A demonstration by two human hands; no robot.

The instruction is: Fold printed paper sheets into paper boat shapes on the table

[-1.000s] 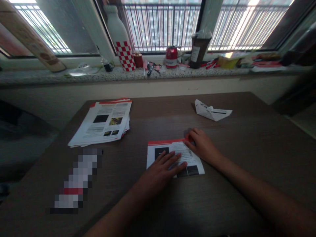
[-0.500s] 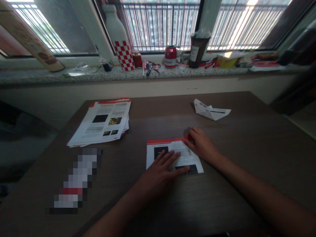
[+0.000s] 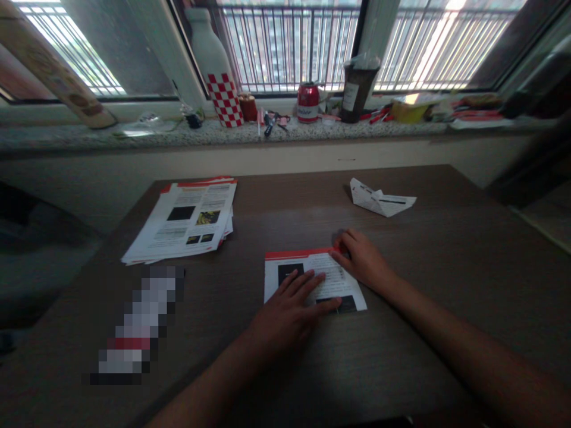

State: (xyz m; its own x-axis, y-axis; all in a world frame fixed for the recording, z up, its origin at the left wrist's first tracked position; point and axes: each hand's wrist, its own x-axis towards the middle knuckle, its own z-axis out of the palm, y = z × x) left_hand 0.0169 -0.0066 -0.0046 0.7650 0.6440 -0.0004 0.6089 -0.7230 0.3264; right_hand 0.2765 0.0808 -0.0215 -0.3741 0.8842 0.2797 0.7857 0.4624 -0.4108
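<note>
A printed sheet of paper with a red band along its top edge lies on the brown table in front of me. My left hand rests flat across its lower left part with the fingers spread, covering some of the print. At the upper right corner, my right hand has thumb and fingers pinched on the paper's edge. That corner is partly hidden by the fingers. Farther back on the right sits a folded paper boat, apart from both hands.
A stack of printed sheets lies at the back left. Nearer me is a pixelated long object. Along the windowsill stand a checkered white bottle, a red can, a dark drink cup and a yellow container.
</note>
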